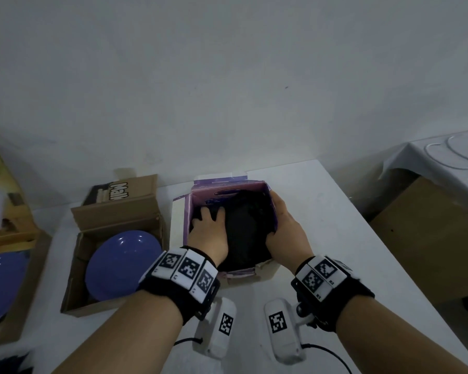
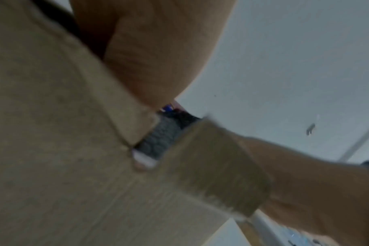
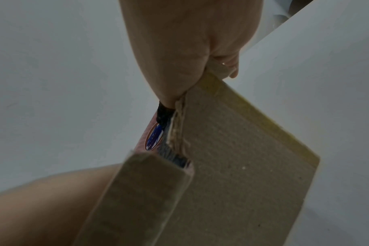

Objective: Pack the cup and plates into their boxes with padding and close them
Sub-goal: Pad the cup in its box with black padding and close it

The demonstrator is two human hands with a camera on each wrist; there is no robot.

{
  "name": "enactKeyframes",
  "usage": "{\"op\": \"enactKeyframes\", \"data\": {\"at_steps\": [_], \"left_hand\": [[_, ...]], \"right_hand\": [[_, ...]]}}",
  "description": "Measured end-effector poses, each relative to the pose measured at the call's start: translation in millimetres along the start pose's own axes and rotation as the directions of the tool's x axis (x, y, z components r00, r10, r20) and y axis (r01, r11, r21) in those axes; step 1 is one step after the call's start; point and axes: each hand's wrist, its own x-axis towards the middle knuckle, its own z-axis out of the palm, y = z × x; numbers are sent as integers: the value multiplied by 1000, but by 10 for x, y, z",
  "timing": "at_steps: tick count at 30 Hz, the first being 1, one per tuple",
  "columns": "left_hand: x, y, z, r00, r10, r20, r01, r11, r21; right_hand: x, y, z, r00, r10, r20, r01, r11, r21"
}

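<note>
At frame centre, the purple box stands open on the white table, filled with black padding. The left hand presses the padding with spread fingers; the right hand clamps the box's right wall. At lower left, 1 blue plate lies in the brown box.

I see left hand reaching forward, fingers spread flat, palm down; right hand beside it, fingers curled inward.
</note>
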Motion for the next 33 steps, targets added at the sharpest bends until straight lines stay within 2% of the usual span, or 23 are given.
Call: {"op": "enactKeyframes", "data": {"at_steps": [3, 6, 8, 10, 12, 14, 16, 24, 26, 29, 31, 33], "left_hand": [[25, 2, 46, 999, -38, -12, 38, 999, -18], [41, -5, -19, 1000, -15, 21, 13, 998, 57], [65, 40, -99, 993, 82, -83, -73, 992, 103], [101, 133, -112, 953, 251, -171, -243, 968, 63], [162, 206, -63, 928, 362, -92, -365, 931, -21], [260, 207, 17, 940, 340, 9, -339, 939, -51], [352, 185, 91, 954, 297, 32, -295, 954, -55], [299, 243, 158, 968, 241, -68, -239, 970, 29], [265, 233, 149, 977, 192, -98, -189, 981, 39], [196, 203, 210, 994, 67, -92, -77, 991, -111], [185, 191, 265, 995, 53, -90, -71, 974, -214], [193, 191, 262, 995, 60, -78, -77, 969, -236]], "right_hand": [[24, 15, 12, 1000, -8, -6, 8, 1000, 5], [25, 52, 19, 1000, -21, -5, 21, 1000, 23], [33, 85, 24, 999, -32, -24, 32, 999, 35], [45, 112, 27, 998, -35, -46, 37, 998, 59], [48, 131, 28, 998, -36, -51, 41, 993, 109], [44, 141, 14, 997, -52, -56, 61, 983, 176], [40, 160, 16, 996, -66, -65, 79, 971, 224], [50, 166, 61, 995, -36, -94, 62, 953, 296], [36, 162, 57, 994, -50, -94, 75, 954, 292], [51, 175, 59, 994, -51, -97, 78, 953, 293], [57, 173, 62, 994, -37, -99, 65, 952, 300], [52, 170, 59, 995, -29, -97, 57, 952, 301]]}}
